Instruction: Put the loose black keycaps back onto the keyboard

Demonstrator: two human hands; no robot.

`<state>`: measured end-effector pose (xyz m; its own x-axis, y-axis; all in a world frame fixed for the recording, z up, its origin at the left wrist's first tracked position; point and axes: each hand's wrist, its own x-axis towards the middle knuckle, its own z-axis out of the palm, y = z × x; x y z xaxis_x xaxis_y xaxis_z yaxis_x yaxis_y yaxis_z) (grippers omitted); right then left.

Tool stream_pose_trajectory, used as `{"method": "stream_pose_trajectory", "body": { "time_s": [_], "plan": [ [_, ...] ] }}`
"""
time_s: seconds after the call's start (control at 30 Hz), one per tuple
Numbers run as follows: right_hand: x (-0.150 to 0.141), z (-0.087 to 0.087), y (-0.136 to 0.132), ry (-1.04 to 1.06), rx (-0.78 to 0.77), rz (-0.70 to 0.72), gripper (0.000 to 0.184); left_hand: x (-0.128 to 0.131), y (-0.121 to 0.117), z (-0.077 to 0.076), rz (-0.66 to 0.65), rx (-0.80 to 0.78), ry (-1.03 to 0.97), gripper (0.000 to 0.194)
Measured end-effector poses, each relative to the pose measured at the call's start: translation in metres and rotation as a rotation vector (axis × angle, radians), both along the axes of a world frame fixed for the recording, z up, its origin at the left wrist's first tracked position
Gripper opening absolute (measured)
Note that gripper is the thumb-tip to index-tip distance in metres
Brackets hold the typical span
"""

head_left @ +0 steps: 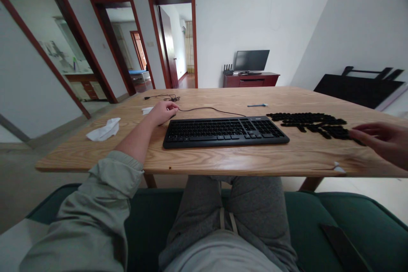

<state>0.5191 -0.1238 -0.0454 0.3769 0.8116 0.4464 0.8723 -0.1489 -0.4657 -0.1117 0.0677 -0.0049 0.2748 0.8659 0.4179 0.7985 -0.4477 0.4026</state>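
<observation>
The left hand (162,113) sits loosely curled, and whether it holds anything cannot be told. A black keyboard (225,132) lies just beside it at 4 o'clock, with a thin black cable (207,108) running off at 3 o'clock. The right hand (381,139) is open, its fingers reaching loose black keycaps (306,124) at 9 o'clock.

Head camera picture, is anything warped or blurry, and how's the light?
In the head view, wide-angle warping bows the table and tilts the door frames; the right hand looks slightly soft at the edge, while the keyboard stays sharp; light is flat, no harsh glare.
</observation>
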Motion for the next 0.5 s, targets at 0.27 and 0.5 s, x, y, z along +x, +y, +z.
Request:
{"method": "stream_pose_trajectory", "body": {
  "time_s": [0.27,0.5],
  "plan": [
    [-0.152,0.027,0.072,0.959,-0.112,0.293,0.013,-0.001,0.000,-0.001,-0.015,-0.126,0.044,0.035],
    [-0.155,0.012,0.091,1.225,0.008,0.323,0.015,-0.001,0.009,-0.008,-0.111,-0.228,0.157,0.038]
  ]
}}
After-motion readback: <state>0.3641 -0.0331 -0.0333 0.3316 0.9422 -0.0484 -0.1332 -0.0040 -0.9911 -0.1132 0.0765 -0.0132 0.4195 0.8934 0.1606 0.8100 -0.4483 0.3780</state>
